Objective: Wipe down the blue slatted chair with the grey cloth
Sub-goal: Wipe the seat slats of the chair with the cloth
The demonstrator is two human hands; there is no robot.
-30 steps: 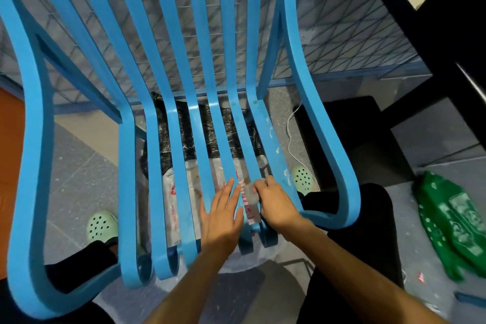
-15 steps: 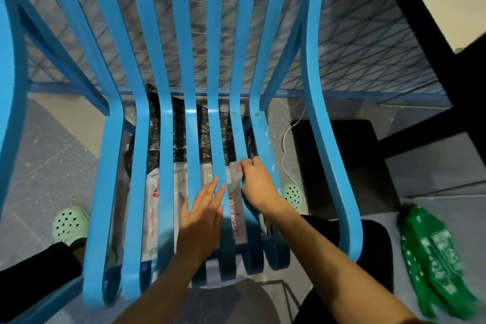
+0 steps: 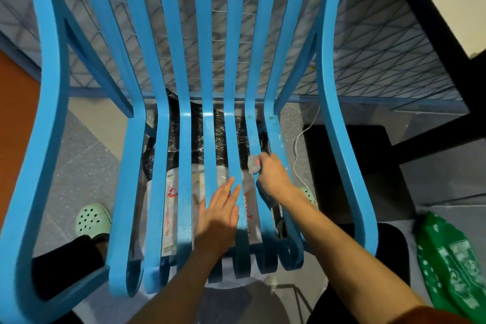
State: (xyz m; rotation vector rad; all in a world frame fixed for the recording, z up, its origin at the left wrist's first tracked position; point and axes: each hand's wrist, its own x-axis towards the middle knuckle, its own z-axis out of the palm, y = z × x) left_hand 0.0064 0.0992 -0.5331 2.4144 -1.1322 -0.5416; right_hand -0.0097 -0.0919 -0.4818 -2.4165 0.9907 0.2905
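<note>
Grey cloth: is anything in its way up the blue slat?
Nothing visible. The right hand holds the grey cloth on a slat of the blue slatted chair; that slat is bare ahead, up to the backrest. The left hand rests flat on nearer slats, off the path.

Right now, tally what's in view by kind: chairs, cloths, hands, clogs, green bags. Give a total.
Chairs: 1, the blue chair
Cloths: 1, the grey cloth
Hands: 2, the left hand and the right hand
Clogs: 2, the left clog and the right clog
Green bags: 1, the green bag
Total: 7
</note>
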